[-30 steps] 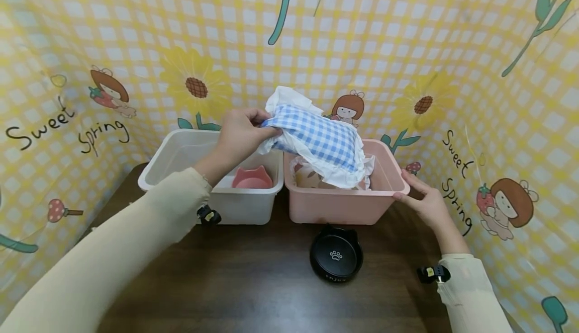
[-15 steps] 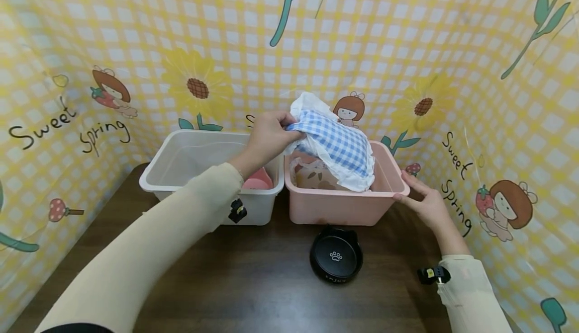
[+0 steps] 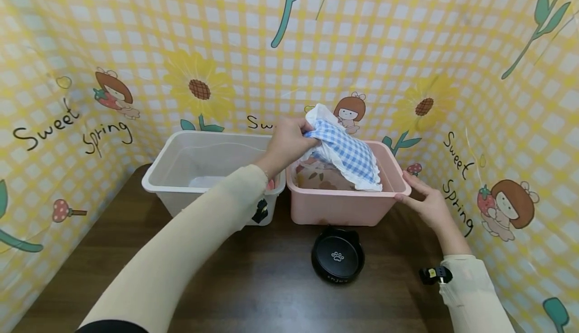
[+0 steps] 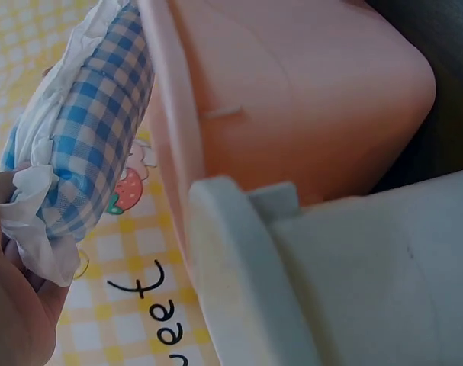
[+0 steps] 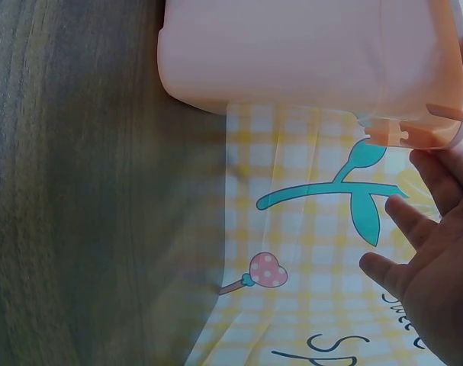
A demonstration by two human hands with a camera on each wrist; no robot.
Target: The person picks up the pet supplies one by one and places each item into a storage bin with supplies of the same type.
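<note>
"What sleeves does the person have on?"

"Long cream ones: the left sleeve [image 3: 194, 242] plain, the right sleeve [image 3: 475, 293] wrinkled near the cuff."

"Anything strapped on?"

"Small black wrist devices: left device [image 3: 260, 211], right device [image 3: 436, 275] with a yellow patch."

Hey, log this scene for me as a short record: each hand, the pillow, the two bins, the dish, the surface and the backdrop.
Left hand: pinches one end of the pillow
Right hand: touches the near right corner of the pink bin
Pillow: blue-and-white check, white ruffle, tilted above the pink bin
Pink bin: holds a leaf-patterned item, partly hidden
White bin: left of the pink bin
Dish: black, paw print, in front of the pink bin
Surface: dark wood
Backdrop: yellow-and-white check
</note>
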